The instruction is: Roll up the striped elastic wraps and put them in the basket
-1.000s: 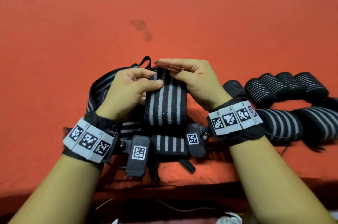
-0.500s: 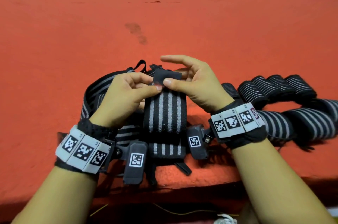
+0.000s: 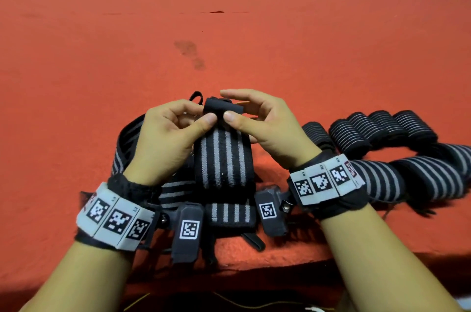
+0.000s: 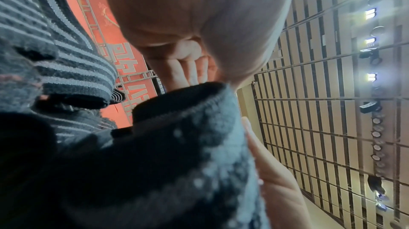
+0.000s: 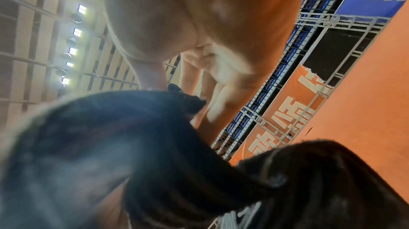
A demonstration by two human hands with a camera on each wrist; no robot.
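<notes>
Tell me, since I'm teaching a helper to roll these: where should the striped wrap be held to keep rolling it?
Probably at the small rolled end of the striped wrap, thumbs on the near side, fingers behind, one hand per edge, as the left hand and right hand do; the rest hangs flat below.

Left hand and right hand pinch, thumbs together.

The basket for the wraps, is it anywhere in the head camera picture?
No: the head view shows only the red surface, both hands on a striped wrap, and rolled wraps lying at the right.
</notes>
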